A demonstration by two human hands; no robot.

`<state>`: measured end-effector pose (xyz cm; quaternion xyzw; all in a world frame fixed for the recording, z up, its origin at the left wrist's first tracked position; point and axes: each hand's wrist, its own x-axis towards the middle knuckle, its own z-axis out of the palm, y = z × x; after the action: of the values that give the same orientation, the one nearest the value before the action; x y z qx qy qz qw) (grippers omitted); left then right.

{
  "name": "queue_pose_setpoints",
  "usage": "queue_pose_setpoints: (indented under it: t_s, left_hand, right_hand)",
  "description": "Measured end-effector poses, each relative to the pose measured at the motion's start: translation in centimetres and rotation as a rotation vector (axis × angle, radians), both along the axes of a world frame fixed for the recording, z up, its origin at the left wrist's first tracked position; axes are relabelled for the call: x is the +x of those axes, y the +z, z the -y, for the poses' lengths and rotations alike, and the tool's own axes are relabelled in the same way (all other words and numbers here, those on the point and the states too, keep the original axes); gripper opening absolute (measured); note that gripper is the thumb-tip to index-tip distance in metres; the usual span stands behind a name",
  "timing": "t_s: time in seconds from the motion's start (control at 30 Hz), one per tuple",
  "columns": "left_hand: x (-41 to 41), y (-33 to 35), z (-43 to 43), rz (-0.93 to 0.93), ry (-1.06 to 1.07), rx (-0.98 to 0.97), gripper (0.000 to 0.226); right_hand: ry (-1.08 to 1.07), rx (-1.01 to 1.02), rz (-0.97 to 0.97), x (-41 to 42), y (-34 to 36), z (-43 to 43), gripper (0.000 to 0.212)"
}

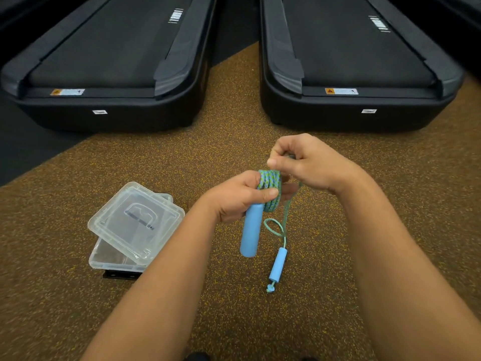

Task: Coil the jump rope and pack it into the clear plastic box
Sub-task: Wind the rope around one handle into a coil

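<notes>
The braided green-and-blue jump rope is held above the brown speckled floor, several turns wound tightly round the top of a light blue foam handle. The left hand clenches that handle and the coil, thumb on the turns. The right hand seems to pinch the free strand just above the coil, though its fingers hide the contact. The strand drops through a small loop to the second blue foam handle. The clear plastic box sits apart at left, its clear lid askew on top.
</notes>
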<state>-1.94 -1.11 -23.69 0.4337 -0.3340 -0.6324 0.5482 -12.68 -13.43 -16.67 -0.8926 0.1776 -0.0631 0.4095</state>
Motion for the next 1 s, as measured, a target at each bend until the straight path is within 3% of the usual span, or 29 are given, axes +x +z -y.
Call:
queue_pose_setpoints:
  t_s: [0.23, 0.5, 0.77, 0.9, 1.0]
  left_hand:
    - [-0.2, -0.3, 0.3, 0.073, -0.042, 0.029, 0.055]
    - [0.0, 0.3, -0.1, 0.003, -0.046, 0.054, 0.043]
    - [0.0, 1.6, -0.4, -0.165, -0.143, -0.069, 0.045]
    - [0.0, 2.0, -0.3, -0.177, -0.129, -0.150, 0.044]
    - [0.0, 2.2, -0.2, -0.191, -0.056, -0.197, 0.046]
  right_hand:
    - [0.066, 0.122, 0.006, -0.5, 0.1, -0.1, 0.010]
    - [-0.034, -0.005, 0.061, -0.3, -1.1, 1.3, 0.011]
    - [-0.170, 0.399, 0.304, -0.7, -3.8, 1.3, 0.019]
    - [-0.156, 0.589, 0.248, -0.5, -5.2, 0.6, 0.016]
    - [-0.137, 0.648, 0.183, -0.2, -6.5, -0.3, 0.027]
